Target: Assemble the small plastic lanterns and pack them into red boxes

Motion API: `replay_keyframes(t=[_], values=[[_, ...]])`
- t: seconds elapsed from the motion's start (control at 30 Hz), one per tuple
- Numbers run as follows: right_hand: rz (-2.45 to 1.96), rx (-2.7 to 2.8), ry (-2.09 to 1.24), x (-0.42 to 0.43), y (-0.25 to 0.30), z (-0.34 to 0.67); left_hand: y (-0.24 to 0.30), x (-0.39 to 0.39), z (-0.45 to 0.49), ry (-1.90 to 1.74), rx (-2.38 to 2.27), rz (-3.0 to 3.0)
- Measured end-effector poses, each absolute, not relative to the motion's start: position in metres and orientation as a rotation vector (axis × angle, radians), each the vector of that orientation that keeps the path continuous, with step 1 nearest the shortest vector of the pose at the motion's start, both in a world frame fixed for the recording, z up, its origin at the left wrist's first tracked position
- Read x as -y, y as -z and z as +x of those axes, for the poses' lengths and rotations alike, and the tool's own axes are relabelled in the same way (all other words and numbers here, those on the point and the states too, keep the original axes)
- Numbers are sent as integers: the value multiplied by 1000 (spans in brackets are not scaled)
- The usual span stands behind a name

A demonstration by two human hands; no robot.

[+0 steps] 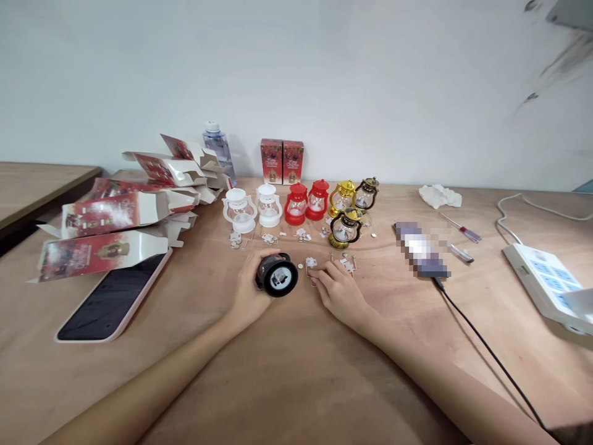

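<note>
1. The left hand (248, 290) has its grip closed around a black lantern (277, 275), which lies on its side with the round base turned toward the camera.
2. The right hand (340, 289) lies flat on the surface (296, 371), fingers loosely bent and holding nothing; its fingertips touch a small white part (311, 262) just beside the black lantern.
3. A tiny round piece (301, 266) sits between the black lantern and the white part.
4. More small white parts (269, 238) are scattered on the surface a little beyond the hands.
5. Behind them stands a row of small lanterns: two white lanterns (254, 209), two red lanterns (306, 201), a gold lantern (341, 196) and two dark gold lanterns (356, 210).
6. Two red boxes (281, 161) stand upright near the wall, with a water bottle (217, 148) to their left.
7. On the left lies a pile of opened cartons (130, 210), and a phone (113, 296) with a dark screen lies near it.
8. On the right are two screwdrivers (458, 238), a crumpled white cloth (440, 196), a black cable (486, 352) and a white power strip (546, 278).
</note>
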State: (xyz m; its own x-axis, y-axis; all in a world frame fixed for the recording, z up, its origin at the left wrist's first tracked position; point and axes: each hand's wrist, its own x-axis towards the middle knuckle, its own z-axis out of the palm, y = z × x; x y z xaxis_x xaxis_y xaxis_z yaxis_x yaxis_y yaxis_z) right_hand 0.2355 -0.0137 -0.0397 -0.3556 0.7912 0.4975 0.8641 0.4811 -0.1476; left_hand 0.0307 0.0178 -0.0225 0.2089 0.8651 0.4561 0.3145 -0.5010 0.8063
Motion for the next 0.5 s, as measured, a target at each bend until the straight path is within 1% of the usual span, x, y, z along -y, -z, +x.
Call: replay_keyframes(t=[0.1,0.33,0.5], values=[[-1381,2207,159,13,41,237,22,-18,31,-1278,-1080,1931],[-1411,2103,-76,8,39,240,24,-17,30,-1278,-1051,1944],[-1302,2009,-61,10,34,242,23,-17,31,-1271,-1051,1950]])
